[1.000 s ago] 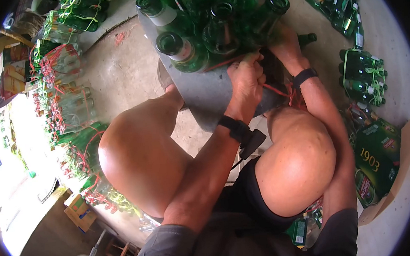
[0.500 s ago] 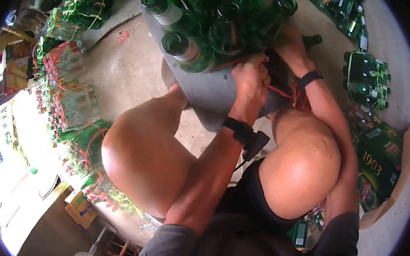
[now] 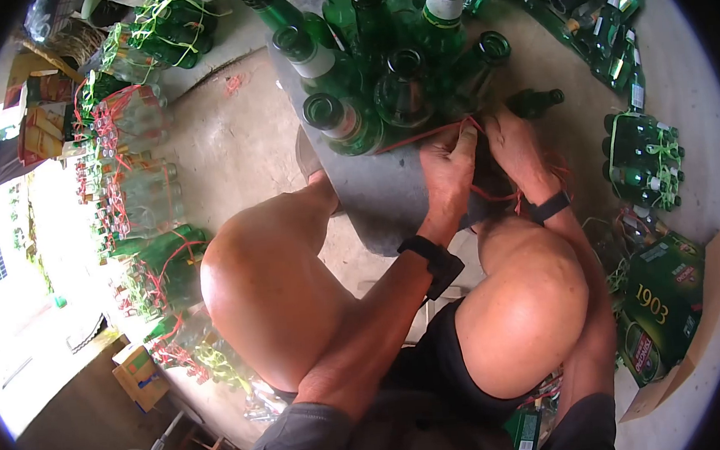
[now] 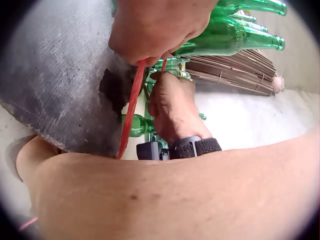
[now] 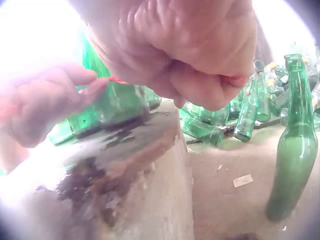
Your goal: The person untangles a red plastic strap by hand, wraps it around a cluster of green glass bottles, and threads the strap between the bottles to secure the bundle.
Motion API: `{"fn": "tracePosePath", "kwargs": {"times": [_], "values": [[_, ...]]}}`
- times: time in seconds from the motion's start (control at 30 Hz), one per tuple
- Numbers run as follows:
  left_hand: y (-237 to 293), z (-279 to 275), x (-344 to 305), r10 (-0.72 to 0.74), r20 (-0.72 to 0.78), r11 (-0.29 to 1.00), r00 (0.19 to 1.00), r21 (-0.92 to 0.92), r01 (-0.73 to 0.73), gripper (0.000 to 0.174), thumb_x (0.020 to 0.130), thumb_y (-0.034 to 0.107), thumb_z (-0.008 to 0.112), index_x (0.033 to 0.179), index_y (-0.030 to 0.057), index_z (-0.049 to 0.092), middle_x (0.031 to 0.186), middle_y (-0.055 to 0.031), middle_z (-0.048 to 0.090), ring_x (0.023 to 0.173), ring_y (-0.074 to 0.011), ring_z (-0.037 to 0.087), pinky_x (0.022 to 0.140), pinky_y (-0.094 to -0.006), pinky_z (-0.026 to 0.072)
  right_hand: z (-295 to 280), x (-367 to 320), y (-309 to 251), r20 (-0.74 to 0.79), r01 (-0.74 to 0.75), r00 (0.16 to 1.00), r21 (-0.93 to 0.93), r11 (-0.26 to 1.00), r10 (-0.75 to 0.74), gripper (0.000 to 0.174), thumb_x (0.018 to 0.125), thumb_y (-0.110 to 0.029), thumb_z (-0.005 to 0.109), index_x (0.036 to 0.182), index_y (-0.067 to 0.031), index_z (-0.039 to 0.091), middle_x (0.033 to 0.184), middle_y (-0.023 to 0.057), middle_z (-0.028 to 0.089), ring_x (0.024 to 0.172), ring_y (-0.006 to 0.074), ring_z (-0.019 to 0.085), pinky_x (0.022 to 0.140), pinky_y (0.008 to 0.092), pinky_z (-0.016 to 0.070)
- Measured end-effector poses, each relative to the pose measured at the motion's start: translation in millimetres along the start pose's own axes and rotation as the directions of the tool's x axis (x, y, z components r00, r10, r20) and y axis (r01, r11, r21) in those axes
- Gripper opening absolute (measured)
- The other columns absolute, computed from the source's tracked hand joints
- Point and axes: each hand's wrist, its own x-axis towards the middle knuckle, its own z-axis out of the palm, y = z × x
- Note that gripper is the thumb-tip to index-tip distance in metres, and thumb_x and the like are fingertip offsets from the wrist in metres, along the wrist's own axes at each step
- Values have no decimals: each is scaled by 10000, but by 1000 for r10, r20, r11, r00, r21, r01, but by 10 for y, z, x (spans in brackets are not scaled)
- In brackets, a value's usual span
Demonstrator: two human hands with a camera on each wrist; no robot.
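Note:
Several green glass bottles (image 3: pixel 353 132) stand in a bunch on a grey slab (image 3: pixel 374 194), with a red plastic string (image 3: pixel 421 137) running round their lower part. At the near side of the bunch, my left hand (image 3: pixel 448 167) pinches the string between thumb and fingers. A strand of red string (image 4: pixel 132 110) hangs down from that hand in the left wrist view. My right hand (image 3: pixel 519 151) is just beside it at the slab's right edge. In the right wrist view the right hand (image 5: pixel 185 55) is curled, with red string (image 5: pixel 234 80) showing in its grip.
A lone green bottle (image 5: pixel 295 145) stands on the floor right of the slab. Loose bottles (image 3: pixel 607 28) lie at the back right, near a tied bottle bundle (image 3: pixel 644 160) and a green carton (image 3: pixel 662 303). More tied bundles (image 3: pixel 142 200) line the left. My knees flank the slab.
The bottles and slab sit lower in the head view. The left hand has turned, showing its thumb on the string; the right hand has come out from behind the bottles, nearer the left.

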Motion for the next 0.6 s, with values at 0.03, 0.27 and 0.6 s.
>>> {"fn": "tracePosePath", "kwargs": {"times": [0.03, 0.27, 0.6], "values": [[-13, -4, -11, -3, 3, 1000, 1000, -1, 3, 152, 962, 177, 690, 927, 33, 723, 642, 73, 494, 523, -37, 359, 455, -254, 259, -31, -50, -24, 12, 32, 999, 80, 996, -33, 163, 996, -146, 542, 936, -14, 616, 812, 266, 662, 790, 498, 646, 664, 562, 512], [-7, -13, -51, -277, 65, 956, 959, -78, 282, 196, 982, 233, 687, 949, 52, 754, 692, 83, 535, 547, -19, 378, 470, -236, 280, -193, -137, -112, 174, 20, 984, 109, 994, -39, 160, 1000, -141, 530, 945, -5, 592, 874, 284, 640, 864, 504, 632, 689, 564, 483], [-65, -35, -112, -270, 107, 960, 957, -53, 276, 228, 986, 253, 694, 984, 29, 737, 725, 50, 595, 559, -27, 416, 482, -233, 318, -281, 128, -238, 252, -114, 968, 437, 892, 0, 200, 978, -158, 610, 962, 29, 681, 747, 137, 634, 702, 185, 603, 674, 363, 484]]}}
